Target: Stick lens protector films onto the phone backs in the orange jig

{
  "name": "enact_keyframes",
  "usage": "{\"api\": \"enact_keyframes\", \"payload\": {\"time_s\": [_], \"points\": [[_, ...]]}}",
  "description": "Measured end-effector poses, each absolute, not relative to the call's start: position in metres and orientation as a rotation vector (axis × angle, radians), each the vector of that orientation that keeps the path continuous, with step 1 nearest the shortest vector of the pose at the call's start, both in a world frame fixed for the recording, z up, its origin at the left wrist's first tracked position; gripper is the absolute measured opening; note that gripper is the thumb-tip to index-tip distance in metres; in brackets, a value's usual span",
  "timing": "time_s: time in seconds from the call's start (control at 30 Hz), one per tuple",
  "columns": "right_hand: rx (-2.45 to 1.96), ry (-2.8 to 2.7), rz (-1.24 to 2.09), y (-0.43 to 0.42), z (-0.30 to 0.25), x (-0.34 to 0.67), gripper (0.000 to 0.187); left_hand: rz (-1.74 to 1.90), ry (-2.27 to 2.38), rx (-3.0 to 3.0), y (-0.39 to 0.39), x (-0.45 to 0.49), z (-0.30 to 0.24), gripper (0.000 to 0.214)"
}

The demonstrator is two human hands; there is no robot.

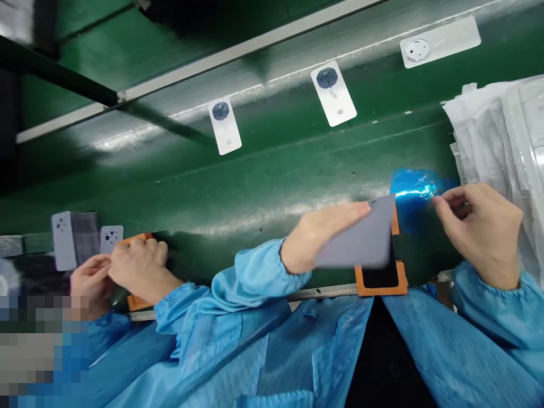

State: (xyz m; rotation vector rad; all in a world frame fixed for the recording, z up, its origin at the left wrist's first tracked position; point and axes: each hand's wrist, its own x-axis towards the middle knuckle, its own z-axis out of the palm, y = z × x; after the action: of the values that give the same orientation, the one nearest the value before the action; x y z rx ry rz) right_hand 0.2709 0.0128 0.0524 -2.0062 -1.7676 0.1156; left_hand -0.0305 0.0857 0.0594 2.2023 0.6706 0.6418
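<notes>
My left hand [317, 235] grips a flat grey panel [365, 238] by its left edge and holds it tilted over an orange-framed black fixture [380, 280] at the near edge of the green belt. My right hand [480, 229] pinches the end of a shiny blue film [414, 190] that stretches from the panel's top right corner toward the fingers. Both arms wear blue sleeves.
The green conveyor belt [255, 181] carries three white cards with round camera pieces [224, 124] [332, 92] [440, 42]. A stack of clear plastic trays and white sheets [501, 136] stands at right. At left a co-worker's hands [127, 266] press on another orange fixture beside grey panels [63, 241].
</notes>
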Motion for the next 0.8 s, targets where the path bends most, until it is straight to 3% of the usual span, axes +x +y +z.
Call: {"api": "enact_keyframes", "payload": {"time_s": [0.03,0.13,0.23,0.43,0.63,0.8], "points": [[-1.841,-1.853,0.143,0.007,0.060,0.265,0.008,0.595,0.577,2.386,0.076,-0.029,0.061,0.040],[-1.382,-2.192,0.263,-0.012,0.068,0.251,0.032,0.484,0.499,2.781,0.049,-0.021,0.053,0.045],[-1.185,-2.373,0.234,-0.026,0.056,0.244,0.043,0.426,0.535,2.948,0.030,-0.014,0.038,0.042],[-1.118,-2.467,0.055,-0.030,0.038,0.241,0.045,0.478,0.595,3.037,0.021,-0.012,0.028,0.037],[-1.109,-2.532,0.029,-0.021,0.033,0.238,0.038,0.303,0.625,2.978,0.023,-0.016,0.020,0.039],[-1.271,-2.555,0.148,-0.023,0.016,0.231,0.053,0.341,0.748,2.927,0.021,-0.013,0.005,0.039]]}}
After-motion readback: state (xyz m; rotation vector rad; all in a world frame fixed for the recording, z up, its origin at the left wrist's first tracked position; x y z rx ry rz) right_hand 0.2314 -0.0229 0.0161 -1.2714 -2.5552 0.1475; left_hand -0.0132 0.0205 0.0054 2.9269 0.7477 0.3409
